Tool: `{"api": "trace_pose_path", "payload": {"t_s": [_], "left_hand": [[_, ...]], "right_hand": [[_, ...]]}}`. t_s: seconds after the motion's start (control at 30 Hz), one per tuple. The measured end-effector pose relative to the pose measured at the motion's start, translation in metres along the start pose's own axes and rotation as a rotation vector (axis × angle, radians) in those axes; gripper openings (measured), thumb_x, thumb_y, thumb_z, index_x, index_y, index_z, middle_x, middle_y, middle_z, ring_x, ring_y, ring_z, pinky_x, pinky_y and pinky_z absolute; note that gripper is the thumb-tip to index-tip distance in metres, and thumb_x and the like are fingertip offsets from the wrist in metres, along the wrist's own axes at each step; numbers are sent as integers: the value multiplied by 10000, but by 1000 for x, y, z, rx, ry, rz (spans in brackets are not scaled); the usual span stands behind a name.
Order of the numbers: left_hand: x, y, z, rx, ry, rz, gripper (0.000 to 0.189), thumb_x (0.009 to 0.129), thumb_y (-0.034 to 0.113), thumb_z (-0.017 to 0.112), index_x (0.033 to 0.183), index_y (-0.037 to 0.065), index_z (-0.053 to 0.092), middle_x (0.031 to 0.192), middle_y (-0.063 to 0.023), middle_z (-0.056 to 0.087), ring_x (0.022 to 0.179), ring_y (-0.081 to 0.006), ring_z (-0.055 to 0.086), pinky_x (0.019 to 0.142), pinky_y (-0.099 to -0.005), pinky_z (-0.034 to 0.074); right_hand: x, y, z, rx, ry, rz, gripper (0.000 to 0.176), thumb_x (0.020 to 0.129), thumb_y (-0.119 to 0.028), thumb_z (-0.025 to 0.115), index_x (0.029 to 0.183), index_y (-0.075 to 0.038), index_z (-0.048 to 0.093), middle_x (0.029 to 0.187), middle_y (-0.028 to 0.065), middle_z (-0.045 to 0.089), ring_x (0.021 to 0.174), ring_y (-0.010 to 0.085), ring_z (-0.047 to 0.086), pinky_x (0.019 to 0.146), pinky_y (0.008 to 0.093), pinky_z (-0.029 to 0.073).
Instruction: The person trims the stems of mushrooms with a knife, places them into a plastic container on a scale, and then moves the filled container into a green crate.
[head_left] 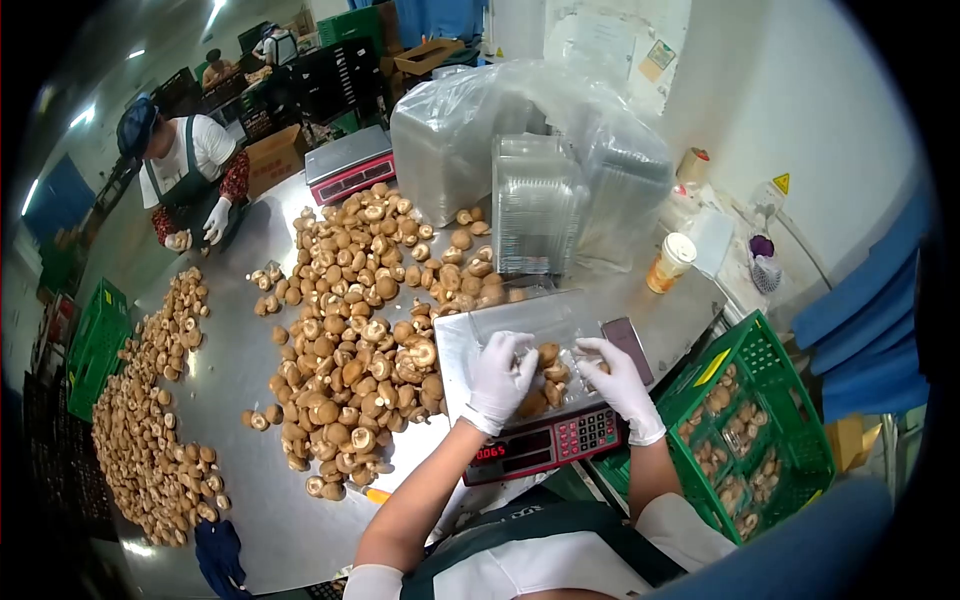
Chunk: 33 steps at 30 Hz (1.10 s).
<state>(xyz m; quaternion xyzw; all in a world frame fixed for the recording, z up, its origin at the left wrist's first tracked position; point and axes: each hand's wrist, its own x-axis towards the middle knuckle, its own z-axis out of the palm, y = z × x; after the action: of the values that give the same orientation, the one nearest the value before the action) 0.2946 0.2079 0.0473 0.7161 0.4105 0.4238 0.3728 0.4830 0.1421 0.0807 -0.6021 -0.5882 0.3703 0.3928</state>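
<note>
A red-framed digital scale (530,445) stands in front of me, its red display lit. On its metal pan is a clear plastic tray (570,395) holding several brown shiitake mushrooms (553,372). My left hand (503,378), in a white glove, is at the tray's left side with its fingers curled together; what they hold, if anything, is hidden. Also gloved in white, my right hand (620,382) is over the tray's right side, fingers bent around what looks like a mushroom (603,367).
Loose mushrooms (350,330) are heaped left of the scale. Stacked clear trays (540,205) and a paper cup (671,262) stand behind it. A green crate (745,430) with packed trays is at right. Across the metal table, a gloved person (190,170) works near another mushroom pile (150,420).
</note>
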Motion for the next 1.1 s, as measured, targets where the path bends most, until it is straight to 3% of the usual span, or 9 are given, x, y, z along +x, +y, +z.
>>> {"api": "trace_pose_path", "payload": {"t_s": [0.07,0.23,0.27,0.43,0.57,0.67,0.73,0.87,1.1], "left_hand": [[-7,-4,4,326,2,310,216,802,98,596,1006,29,582,948,-128,548,867,-276,525,752,-343,427],[-37,20,-27,45,95,204,258,865,110,543,1109,26,556,1020,-127,553,929,-259,535,837,-327,423],[-52,25,-35,46,98,198,258,865,110,543,1109,26,556,1020,-127,553,929,-259,535,837,-327,423],[-131,50,-63,-992,-153,-757,446,960,136,392,1376,22,281,1076,-70,529,905,-119,535,798,-238,450],[-209,0,-87,-1108,-9,-817,432,924,168,485,1318,43,356,1188,-115,508,1057,-199,532,885,-329,466],[-258,-6,-111,-1124,371,-893,393,878,177,556,1240,101,422,1070,-105,555,840,-197,618,751,-297,542],[-285,-5,-125,-1150,564,-853,387,865,156,559,1225,104,427,1034,-88,556,785,-198,623,727,-289,548],[-325,2,-138,-1114,851,-789,380,862,82,540,1226,124,441,1043,-112,544,815,-227,612,705,-296,548],[-357,14,-140,-1160,1055,-677,412,844,-3,539,1234,71,431,1143,-158,523,995,-310,580,827,-358,517]], "right_hand": [[-2,2,3,377,113,112,335,850,-145,576,1135,26,528,1050,93,611,948,123,571,822,247,453],[-18,-4,18,924,97,26,319,853,-67,465,1152,46,476,1100,161,546,986,245,577,863,331,467],[-20,-8,29,881,140,-19,310,846,-54,473,1140,42,485,1087,156,549,984,230,573,876,326,456],[-56,-35,108,274,-185,-309,341,882,-102,458,1198,27,452,1192,154,511,1112,272,506,986,399,349],[-68,-20,169,-212,-436,-735,459,887,-148,468,1299,20,357,1322,182,417,1259,318,376,1043,543,183],[-70,-24,199,189,-634,-458,465,871,-196,501,1262,31,395,1261,252,426,1181,361,425,1003,418,314],[-70,-17,223,30,-637,-484,367,845,-194,526,1141,21,500,1103,209,537,1023,363,515,893,389,410],[-78,13,288,-314,-675,-839,320,773,-195,571,1039,-20,537,854,125,534,787,274,550,675,370,471],[-82,36,331,-462,-654,-646,391,748,-143,573,1109,-18,491,856,155,531,788,291,559,697,387,481]]}}
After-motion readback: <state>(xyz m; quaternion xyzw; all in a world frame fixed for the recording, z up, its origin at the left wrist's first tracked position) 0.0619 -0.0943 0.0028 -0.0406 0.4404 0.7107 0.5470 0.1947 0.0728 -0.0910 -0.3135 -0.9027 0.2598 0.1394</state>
